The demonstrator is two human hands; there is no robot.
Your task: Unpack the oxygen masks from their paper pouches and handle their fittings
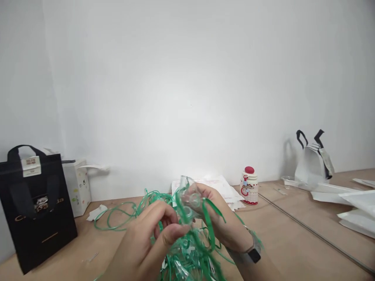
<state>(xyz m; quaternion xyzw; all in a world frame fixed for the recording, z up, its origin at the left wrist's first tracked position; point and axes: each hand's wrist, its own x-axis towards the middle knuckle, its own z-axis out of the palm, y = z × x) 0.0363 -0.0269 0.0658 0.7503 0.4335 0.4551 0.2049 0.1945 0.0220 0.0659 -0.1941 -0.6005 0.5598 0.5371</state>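
Observation:
My right hand [209, 203] grips a clear plastic breathing mask [187, 197] with a green strap [208, 222] hanging from it. Close by on the left, the fingers of my left hand [152, 238] are curled in, and the thumb tip reaches the mask's lower edge. What lies between those fingers, if anything, is hidden. Beneath both hands is a tangled heap of green tubing [152, 197] and clear plastic pieces [181, 269]. Slight blur covers the mask and strap.
At left stand a black paper bag [38, 210] and a white box [77, 189]. Papers [219, 185] lie behind the heap, beside a red-and-white bottle [249, 187]. A thin metal rod [310, 228] crosses the brown table at right, near white packets [359, 207] and a white bag [310, 166].

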